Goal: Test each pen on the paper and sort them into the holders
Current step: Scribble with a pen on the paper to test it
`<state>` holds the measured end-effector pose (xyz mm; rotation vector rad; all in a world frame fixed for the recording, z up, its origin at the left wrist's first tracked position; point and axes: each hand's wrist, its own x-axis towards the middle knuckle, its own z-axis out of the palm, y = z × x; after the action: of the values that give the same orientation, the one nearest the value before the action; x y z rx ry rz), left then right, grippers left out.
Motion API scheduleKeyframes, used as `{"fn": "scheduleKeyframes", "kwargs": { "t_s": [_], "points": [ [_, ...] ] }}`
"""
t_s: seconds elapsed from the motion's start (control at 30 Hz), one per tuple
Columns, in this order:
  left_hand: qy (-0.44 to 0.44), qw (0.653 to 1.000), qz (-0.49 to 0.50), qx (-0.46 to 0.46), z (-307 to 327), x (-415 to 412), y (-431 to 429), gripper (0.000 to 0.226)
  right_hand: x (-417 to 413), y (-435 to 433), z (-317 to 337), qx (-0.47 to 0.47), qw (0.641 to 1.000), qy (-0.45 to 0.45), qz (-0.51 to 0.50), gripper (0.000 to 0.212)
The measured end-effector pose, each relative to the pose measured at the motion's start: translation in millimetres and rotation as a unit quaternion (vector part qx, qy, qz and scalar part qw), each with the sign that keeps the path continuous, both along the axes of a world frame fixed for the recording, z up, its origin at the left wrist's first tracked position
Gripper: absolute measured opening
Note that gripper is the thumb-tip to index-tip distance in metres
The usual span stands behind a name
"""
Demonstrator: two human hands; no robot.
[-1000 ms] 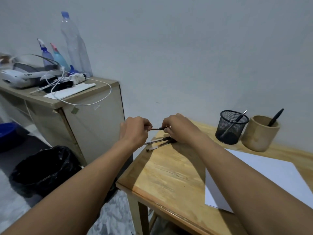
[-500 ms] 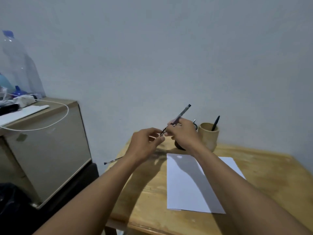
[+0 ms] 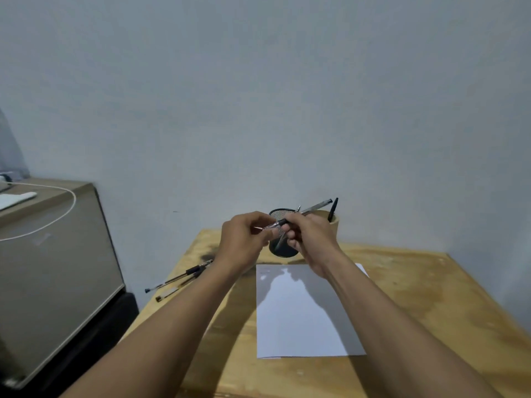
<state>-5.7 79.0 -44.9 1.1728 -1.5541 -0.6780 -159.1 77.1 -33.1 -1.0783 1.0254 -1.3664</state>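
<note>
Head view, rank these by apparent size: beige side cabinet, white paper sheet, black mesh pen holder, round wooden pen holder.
1. Beige side cabinet, even cropped by the frame.
2. White paper sheet.
3. Black mesh pen holder and round wooden pen holder: both largely hidden, so unranked.

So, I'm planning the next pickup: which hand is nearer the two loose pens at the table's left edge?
Left. The left hand is up and right of the loose pens; the right hand is farther right, holding a pen.
</note>
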Motion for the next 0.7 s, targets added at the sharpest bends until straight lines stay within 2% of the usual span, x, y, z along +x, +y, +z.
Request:
{"fn": "scheduleKeyframes", "kwargs": {
  "t_s": [0.1,0.17,0.27,0.4,0.47,0.6,0.67,0.7],
  "points": [
    [-0.041,0.999,-0.002,-0.023,2.3,-5.3,1.5,0.006,-3.4,-0.7,-1.0,-0.015,1.000,0.022,-0.007,0.023],
    [-0.076,0.996,0.001,-0.037,5.9,-9.4,4.6,0.018,-6.7,-0.7,0.4,-0.019,1.000,0.004,-0.004,0.021],
    [-0.090,0.996,-0.017,-0.008,10.3,-11.4,3.9,0.031,-12.1,0.9,1.3,-0.025,1.000,-0.013,0.008,0.023],
    [-0.082,0.995,-0.053,0.023,13.4,-13.2,3.0,0.033,-20.8,0.5,0.2,-0.036,0.998,0.047,0.009,0.032],
    [-0.115,0.992,-0.052,-0.004,12.4,-13.9,2.7,0.034,-23.5,0.5,-1.1,-0.037,0.998,0.047,0.015,0.032],
    [-0.243,0.959,0.015,-0.143,4.6,-13.8,-1.8,0.034,-16.1,1.6,-4.8,-0.028,0.999,-0.018,-0.007,0.026],
    [-0.244,0.958,0.014,-0.150,3.7,-17.2,-2.1,0.034,-14.2,0.9,-7.3,-0.025,0.999,-0.037,-0.023,0.026],
    [-0.223,0.967,0.003,-0.119,4.7,-18.5,-2.1,0.034,-15.2,0.9,-8.0,-0.020,0.998,-0.048,-0.024,0.027]
  ]
}}
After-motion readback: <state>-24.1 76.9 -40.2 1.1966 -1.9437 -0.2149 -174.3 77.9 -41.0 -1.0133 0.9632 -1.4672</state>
